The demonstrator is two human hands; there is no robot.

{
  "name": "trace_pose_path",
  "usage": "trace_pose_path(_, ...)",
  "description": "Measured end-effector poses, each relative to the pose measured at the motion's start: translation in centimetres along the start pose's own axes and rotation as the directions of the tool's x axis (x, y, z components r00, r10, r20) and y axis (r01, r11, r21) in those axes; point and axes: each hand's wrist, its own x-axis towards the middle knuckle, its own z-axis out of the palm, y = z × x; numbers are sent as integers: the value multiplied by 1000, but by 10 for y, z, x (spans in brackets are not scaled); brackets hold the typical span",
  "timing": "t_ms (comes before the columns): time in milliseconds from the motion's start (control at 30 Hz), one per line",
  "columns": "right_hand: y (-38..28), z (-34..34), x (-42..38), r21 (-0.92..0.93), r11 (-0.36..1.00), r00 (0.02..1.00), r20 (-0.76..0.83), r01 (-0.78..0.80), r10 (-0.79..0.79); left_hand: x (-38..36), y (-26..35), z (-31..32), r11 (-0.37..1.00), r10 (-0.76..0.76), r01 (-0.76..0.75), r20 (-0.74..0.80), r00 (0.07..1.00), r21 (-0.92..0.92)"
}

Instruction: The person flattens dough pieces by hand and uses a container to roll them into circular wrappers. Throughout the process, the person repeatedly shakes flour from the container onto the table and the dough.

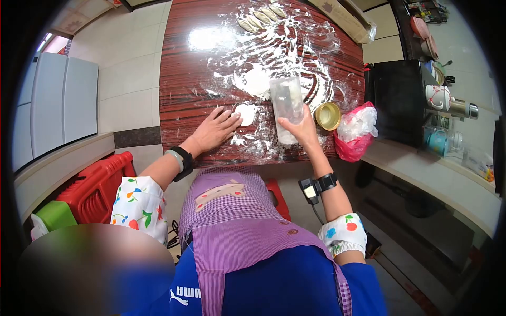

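My left hand (pixel 217 129) lies flat on the floured wooden table (pixel 184 79), its fingertips touching a small round disc of dough (pixel 246 114). My right hand (pixel 301 130) grips the lower part of a clear plastic bottle (pixel 286 105) that stands on the table just right of the disc. A larger flattened piece of dough (pixel 256 80) lies behind them in the flour. Several folded dumplings (pixel 261 18) sit in a row at the far end of the table.
A brass-coloured cup (pixel 328 116) and a pink plastic bag (pixel 353 138) sit right of the bottle. A black cabinet (pixel 398 100) with mugs stands at the right. Red plastic stools (pixel 97 187) are at my left, and a purple apron (pixel 242 221) covers my front.
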Motion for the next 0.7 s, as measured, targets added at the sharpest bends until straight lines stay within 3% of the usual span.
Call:
trace_pose_path(67, -11, 5, -13, -177, 979, 995, -10, 99, -102, 2, 15, 4, 998, -58, 59, -8, 998, 12)
trace_pose_path(100, -11, 13, -15, -364, 921, 985, -43, 141, -168, 6, 22, 6, 998, -60, 60, -71, 996, 4)
trace_pose_path(133, -13, 18, -16, -362, 922, 985, -46, 139, -167, 7, 29, 7, 998, -56, 57, -69, 996, 6)
trace_pose_path(200, -22, 28, -20, -577, 770, 949, 30, 273, -314, 9, 42, 4, 986, -169, 166, -102, 980, -29)
trace_pose_path(233, -19, 35, -18, -578, 725, 901, 43, 375, -432, 9, 45, -1, 977, -207, 197, -144, 968, -85)
trace_pose_path(267, -23, 41, -18, -575, 727, 901, 44, 375, -431, 5, 45, -7, 977, -208, 197, -141, 968, -84)
trace_pose_path(333, -33, 51, -19, -599, 609, 811, 120, 519, -573, -7, 42, -19, 942, -326, 288, -261, 909, -174)
trace_pose_path(467, -35, 70, -31, -660, 507, 779, 197, 554, -595, -20, 26, -36, 789, -615, 511, -452, 646, -341)
trace_pose_path(533, -25, 79, -42, -666, 505, 795, 230, 549, -561, -5, 23, -48, 798, -602, 488, -429, 673, -353)
trace_pose_path(600, -23, 85, -58, -708, 422, 737, 207, 567, -644, 13, 29, -50, 801, -594, 467, -402, 697, -374)
trace_pose_path(667, -19, 90, -64, -726, 419, 756, 211, 545, -619, 25, 36, -43, 878, -471, 421, -260, 843, -228)
trace_pose_path(700, -17, 92, -60, -736, 441, 780, 187, 514, -597, 26, 33, -34, 881, -462, 420, -203, 863, -216)
